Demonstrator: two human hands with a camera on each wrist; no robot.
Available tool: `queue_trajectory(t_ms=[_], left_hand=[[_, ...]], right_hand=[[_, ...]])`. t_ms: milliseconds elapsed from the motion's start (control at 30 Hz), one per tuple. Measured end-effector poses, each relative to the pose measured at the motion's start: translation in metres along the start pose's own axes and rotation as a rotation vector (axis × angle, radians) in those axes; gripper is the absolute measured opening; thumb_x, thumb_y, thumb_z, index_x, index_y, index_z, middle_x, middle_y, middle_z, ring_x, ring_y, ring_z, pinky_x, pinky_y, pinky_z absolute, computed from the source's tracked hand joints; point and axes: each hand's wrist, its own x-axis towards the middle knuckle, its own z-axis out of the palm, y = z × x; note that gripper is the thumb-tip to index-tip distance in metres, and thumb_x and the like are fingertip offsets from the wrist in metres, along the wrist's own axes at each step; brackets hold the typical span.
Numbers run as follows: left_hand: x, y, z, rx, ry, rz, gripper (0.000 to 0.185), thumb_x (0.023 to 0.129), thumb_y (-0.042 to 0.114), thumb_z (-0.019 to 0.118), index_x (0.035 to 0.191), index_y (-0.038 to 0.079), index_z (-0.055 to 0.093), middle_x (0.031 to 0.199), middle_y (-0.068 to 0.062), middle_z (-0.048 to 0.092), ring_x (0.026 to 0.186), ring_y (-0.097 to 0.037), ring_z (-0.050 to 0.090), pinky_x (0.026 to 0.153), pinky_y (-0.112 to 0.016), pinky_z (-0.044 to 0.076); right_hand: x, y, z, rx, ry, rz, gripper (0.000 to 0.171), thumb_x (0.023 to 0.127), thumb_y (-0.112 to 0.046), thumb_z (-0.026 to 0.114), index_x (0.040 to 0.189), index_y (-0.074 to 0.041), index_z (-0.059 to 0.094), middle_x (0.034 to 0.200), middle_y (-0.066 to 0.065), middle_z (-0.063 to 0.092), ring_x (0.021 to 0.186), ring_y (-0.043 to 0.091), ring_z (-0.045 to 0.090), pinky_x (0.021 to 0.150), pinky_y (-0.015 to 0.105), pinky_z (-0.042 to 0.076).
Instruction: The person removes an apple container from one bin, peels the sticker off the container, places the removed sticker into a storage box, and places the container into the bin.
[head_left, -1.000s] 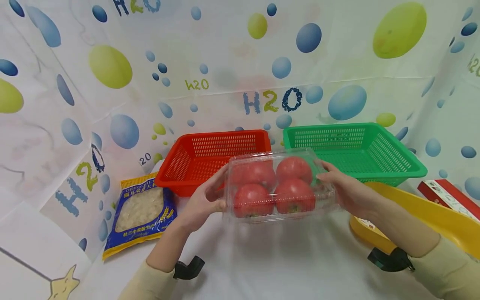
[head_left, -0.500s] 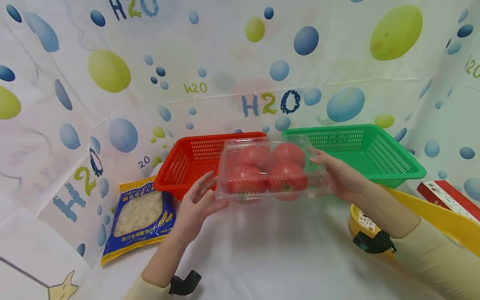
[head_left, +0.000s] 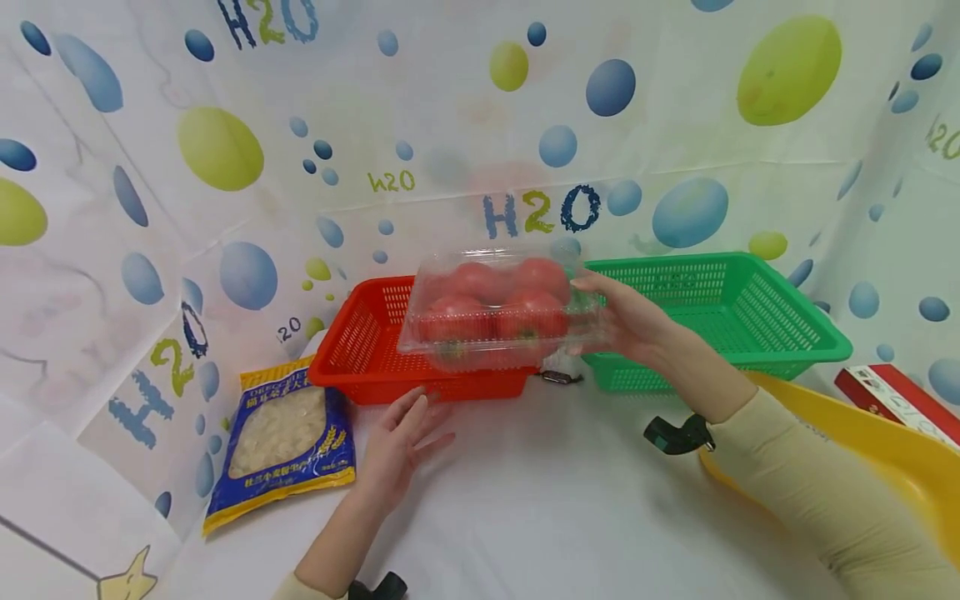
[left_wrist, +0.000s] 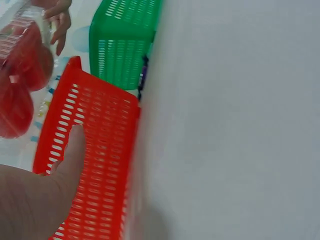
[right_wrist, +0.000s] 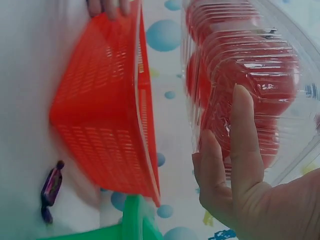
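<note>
A clear plastic box (head_left: 495, 329) with several red tomatoes inside is held up over the red basket (head_left: 427, 388), tilted a little. My right hand (head_left: 633, 317) grips the box's right end. In the right wrist view, that hand's fingers (right_wrist: 245, 135) lie along its ribbed plastic side. My left hand (head_left: 397, 454) is away from the box, low in front of the red basket, fingers loosely spread and holding nothing. The left wrist view has its thumb (left_wrist: 72, 160) overlapping the red basket's side, with the box of tomatoes (left_wrist: 17, 100) at the upper left.
A green basket (head_left: 716, 333) stands right of the red one. Between them on the white table lies a small dark wrapped candy (head_left: 560, 377). A blue and yellow bag of pasta (head_left: 281, 433) leans at left. At right are a yellow container (head_left: 862, 425) and a red-and-white box (head_left: 903, 400).
My left hand has let go of the box and dropped lower. My right hand has carried the box left and upward, from in front of the baskets to over the red one.
</note>
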Motion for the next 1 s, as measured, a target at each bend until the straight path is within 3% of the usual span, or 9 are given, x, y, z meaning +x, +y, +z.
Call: queue_trajectory(t_ms=[167,433,567,800,1000], left_hand=[[0.005,-0.002,-0.011,-0.111,0.090,-0.068,0.055,0.093,0.031,0.057,0.140,0.012,0.035,0.141,-0.015,0.040,0.124,-0.033,0.044,0.094,-0.049,0.042],[0.013,-0.001,-0.014,-0.369,0.179,-0.046,0.053,0.093,0.026,0.059,0.138,0.015,0.034,0.141,-0.008,0.038,0.126,-0.029,0.043,0.097,-0.049,0.038],[0.017,-0.001,-0.013,-0.437,0.236,-0.024,0.056,0.091,0.024,0.061,0.139,0.016,0.034,0.140,-0.007,0.040,0.123,-0.029,0.047,0.097,-0.050,0.038],[0.024,0.004,-0.008,-0.487,0.394,0.028,0.065,0.091,0.022,0.061,0.145,0.017,0.026,0.136,-0.004,0.044,0.116,-0.024,0.053,0.089,-0.045,0.047],[0.025,0.006,-0.004,-0.588,0.420,0.048,0.070,0.091,0.021,0.061,0.148,0.020,0.020,0.139,-0.003,0.043,0.113,-0.023,0.056,0.089,-0.043,0.048]], right_hand=[[0.024,-0.002,0.011,0.016,0.032,0.011,0.057,0.090,-0.039,0.057,0.137,-0.022,0.030,0.137,0.015,0.038,0.118,0.040,0.043,0.083,0.053,0.048],[0.059,-0.005,0.023,0.030,0.048,0.017,0.051,0.086,-0.037,0.063,0.129,-0.018,0.044,0.129,0.013,0.047,0.111,0.036,0.050,0.076,0.048,0.053],[0.076,-0.006,0.028,0.021,0.070,0.040,0.055,0.083,-0.037,0.066,0.129,-0.019,0.043,0.126,0.014,0.048,0.106,0.036,0.053,0.073,0.045,0.054],[0.101,-0.004,0.034,-0.004,0.100,0.068,0.065,0.081,-0.040,0.067,0.134,-0.021,0.034,0.126,0.017,0.046,0.104,0.037,0.055,0.076,0.046,0.053],[0.120,0.002,0.039,-0.025,0.115,0.068,0.064,0.080,-0.040,0.069,0.131,-0.020,0.036,0.125,0.015,0.048,0.105,0.036,0.055,0.076,0.045,0.053]])
